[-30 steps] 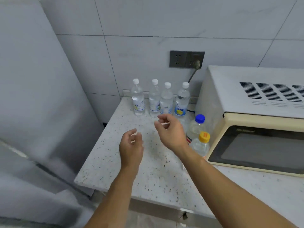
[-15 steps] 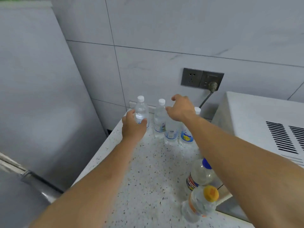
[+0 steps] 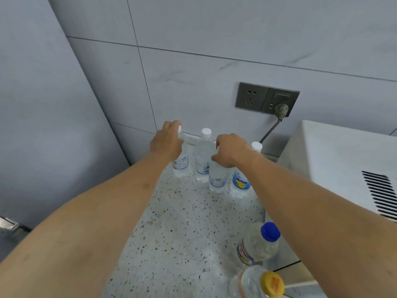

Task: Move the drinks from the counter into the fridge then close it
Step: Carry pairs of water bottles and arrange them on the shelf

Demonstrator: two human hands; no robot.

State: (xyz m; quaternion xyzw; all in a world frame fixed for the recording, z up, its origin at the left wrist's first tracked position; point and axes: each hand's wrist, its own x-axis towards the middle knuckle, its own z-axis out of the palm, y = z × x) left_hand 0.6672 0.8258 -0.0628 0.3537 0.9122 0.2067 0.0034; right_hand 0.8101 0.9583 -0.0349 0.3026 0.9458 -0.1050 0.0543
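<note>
The left hand (image 3: 166, 143) curls around the neck of the far-left bottle (image 3: 181, 163), its fingers covering most of the white cap. The right hand (image 3: 231, 150) grips the top of the third bottle (image 3: 218, 177), which stands slightly nearer than its neighbours. Between the two hands a second bottle (image 3: 203, 155) stands untouched, and a fourth bottle (image 3: 241, 181) stands just right of the right hand. All four stand upright at the far edge of a speckled counter (image 3: 182, 233). Nearer, on the right, sit a blue-capped bottle (image 3: 258, 244) and a yellow-capped bottle (image 3: 257, 282) beside a white microwave (image 3: 343, 164).
</note>
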